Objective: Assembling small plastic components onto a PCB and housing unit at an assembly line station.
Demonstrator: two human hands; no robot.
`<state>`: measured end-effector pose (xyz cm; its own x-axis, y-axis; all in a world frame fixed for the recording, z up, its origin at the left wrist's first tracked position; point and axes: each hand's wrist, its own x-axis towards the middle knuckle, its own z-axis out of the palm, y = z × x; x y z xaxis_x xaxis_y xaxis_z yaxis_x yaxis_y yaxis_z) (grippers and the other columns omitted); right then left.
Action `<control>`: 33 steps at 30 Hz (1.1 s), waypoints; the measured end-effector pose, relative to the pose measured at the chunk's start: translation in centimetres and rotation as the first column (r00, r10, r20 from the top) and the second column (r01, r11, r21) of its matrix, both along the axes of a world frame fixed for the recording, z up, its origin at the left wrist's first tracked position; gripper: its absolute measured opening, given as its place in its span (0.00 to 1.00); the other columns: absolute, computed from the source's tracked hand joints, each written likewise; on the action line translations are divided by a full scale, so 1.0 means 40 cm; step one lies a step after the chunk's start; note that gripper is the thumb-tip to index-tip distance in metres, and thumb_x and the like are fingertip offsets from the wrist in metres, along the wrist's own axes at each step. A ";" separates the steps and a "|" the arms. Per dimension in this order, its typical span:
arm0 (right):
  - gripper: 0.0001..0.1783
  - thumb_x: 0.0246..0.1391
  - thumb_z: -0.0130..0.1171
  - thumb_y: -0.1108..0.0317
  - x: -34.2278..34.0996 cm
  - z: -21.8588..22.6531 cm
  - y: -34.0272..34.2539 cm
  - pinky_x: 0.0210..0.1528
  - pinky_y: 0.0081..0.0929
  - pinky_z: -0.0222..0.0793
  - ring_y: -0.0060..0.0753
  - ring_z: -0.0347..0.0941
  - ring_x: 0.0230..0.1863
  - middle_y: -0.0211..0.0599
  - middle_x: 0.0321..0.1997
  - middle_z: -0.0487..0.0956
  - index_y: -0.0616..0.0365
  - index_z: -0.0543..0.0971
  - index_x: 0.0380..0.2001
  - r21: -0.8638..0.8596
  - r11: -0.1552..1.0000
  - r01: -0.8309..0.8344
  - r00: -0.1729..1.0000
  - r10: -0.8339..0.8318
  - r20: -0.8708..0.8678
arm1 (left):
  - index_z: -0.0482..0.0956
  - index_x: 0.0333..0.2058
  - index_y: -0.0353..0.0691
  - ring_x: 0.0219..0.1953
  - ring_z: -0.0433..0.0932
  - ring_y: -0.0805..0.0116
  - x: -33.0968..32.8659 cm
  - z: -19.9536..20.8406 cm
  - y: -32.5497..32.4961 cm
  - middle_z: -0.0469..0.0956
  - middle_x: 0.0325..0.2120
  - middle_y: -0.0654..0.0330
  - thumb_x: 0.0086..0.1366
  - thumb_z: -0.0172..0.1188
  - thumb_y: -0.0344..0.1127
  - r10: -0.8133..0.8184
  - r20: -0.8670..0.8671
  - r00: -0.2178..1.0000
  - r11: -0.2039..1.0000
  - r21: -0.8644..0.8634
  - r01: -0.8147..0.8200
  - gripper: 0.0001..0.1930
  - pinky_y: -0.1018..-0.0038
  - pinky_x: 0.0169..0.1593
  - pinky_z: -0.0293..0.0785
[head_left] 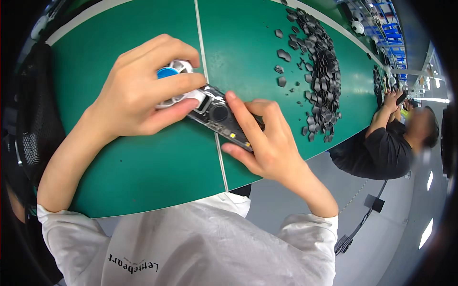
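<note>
Left hand (138, 93) has its fingers curled round a white-and-blue piece (168, 73), thumb underneath; looks like light, stiff plastic, easy to grip by the sides. It meets the dark slim casing (220, 113), held above the green tabletop (143, 167). Probably light, rigid, a bit slick, with fragile innards, so I'd hold the long edges. Right hand (274, 148) pinches its lower right end, fingers opposite thumb. Dark chips (322, 78) lie further right.

I wear a loose off-white shirt (205, 248), creased across its front, with wide, short sleeves (310, 238) and curved black lettering (133, 268) printed on it.
</note>
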<state>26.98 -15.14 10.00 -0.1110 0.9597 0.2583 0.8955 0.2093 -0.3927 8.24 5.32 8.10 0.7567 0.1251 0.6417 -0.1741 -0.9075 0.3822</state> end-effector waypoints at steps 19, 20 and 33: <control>0.05 0.52 0.65 0.74 0.387 0.079 0.137 0.33 0.20 0.64 0.26 0.70 0.29 0.29 0.33 0.79 0.60 0.82 0.34 0.061 0.960 0.275 0.886 -0.277 0.372 | 0.77 0.48 0.36 0.35 0.75 0.58 0.003 -0.012 0.016 0.77 0.38 0.53 0.47 0.67 0.31 -0.029 0.064 0.998 0.974 -0.223 0.043 0.26 0.71 0.41 0.73; 0.05 0.51 0.65 0.74 0.342 0.096 0.141 0.33 0.20 0.64 0.26 0.70 0.28 0.29 0.32 0.80 0.61 0.82 0.33 0.039 0.931 0.364 0.907 -0.364 0.213 | 0.76 0.51 0.36 0.34 0.75 0.58 -0.002 -0.020 0.017 0.76 0.38 0.53 0.47 0.68 0.32 -0.044 0.051 0.998 0.972 -0.227 0.054 0.28 0.71 0.40 0.73; 0.12 0.32 0.67 0.86 -0.072 0.057 0.188 0.29 0.24 0.68 0.33 0.70 0.24 0.40 0.27 0.79 0.68 0.80 0.25 0.160 0.952 -0.260 0.965 0.251 0.072 | 0.72 0.50 0.38 0.35 0.72 0.58 -0.026 -0.031 -0.006 0.72 0.38 0.54 0.47 0.69 0.33 -0.116 -0.050 0.992 0.888 -0.453 0.081 0.29 0.69 0.40 0.71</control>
<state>24.11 -7.62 12.27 -0.3635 0.8416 0.3995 0.8213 0.4919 -0.2891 7.19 5.06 6.87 0.8231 0.3091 0.4764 -0.2087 -0.6155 0.7600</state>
